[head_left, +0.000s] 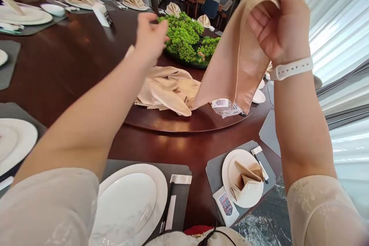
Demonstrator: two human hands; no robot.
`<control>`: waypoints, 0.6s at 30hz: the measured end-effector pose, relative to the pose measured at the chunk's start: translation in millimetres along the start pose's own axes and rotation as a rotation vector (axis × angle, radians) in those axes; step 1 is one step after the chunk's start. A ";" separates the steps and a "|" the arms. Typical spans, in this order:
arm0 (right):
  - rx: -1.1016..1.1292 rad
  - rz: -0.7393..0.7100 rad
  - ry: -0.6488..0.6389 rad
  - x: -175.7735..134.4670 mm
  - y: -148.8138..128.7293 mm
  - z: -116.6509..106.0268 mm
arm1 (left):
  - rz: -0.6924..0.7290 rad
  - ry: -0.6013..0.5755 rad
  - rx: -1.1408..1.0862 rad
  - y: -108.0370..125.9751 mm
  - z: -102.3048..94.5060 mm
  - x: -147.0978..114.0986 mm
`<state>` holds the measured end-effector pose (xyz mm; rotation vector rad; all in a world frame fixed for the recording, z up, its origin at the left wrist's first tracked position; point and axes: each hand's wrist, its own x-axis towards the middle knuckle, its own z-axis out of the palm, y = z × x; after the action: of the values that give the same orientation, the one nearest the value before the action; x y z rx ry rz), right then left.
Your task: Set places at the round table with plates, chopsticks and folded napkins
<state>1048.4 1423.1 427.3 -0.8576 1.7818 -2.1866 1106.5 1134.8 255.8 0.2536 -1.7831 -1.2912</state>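
A beige cloth napkin [227, 61] hangs from my raised right hand [288, 27], its upper edge pinched between thumb and fingers. The napkin's lower corner reaches down beside a pile of beige napkins [170, 88] on the turntable [161, 123]. My left hand [151, 38] is lifted above that pile, slightly blurred, with bent fingers apart and nothing visible in them. Part of the pile is hidden behind my left forearm. Below my arms, a white plate stack [129, 200] rests on a grey placemat [184, 169].
A green plant centrepiece [184, 38] stands on the turntable. Clear plastic packaging [226, 108] lies right of the pile. At the right setting, a folded napkin [248, 178] sits on a white plate, with chopsticks [261, 165] alongside. A white sign block [102, 14] stands further back.
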 end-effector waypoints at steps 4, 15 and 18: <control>-0.101 -0.091 -0.049 -31.9 -19.4 34.1 | 0.062 -0.251 -0.179 81.5 84.8 -106.7; -0.232 -0.246 0.147 -84.7 -78.7 -25.7 | 0.172 -0.274 0.010 125.0 61.1 -178.3; -0.255 -0.226 0.253 -93.9 -86.3 -54.4 | 0.262 -0.147 0.127 156.1 15.3 -170.7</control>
<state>1113.0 1536.7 473.7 -0.9071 2.2219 -2.3269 1243.8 1317.5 294.9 -0.0067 -1.9521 -1.0350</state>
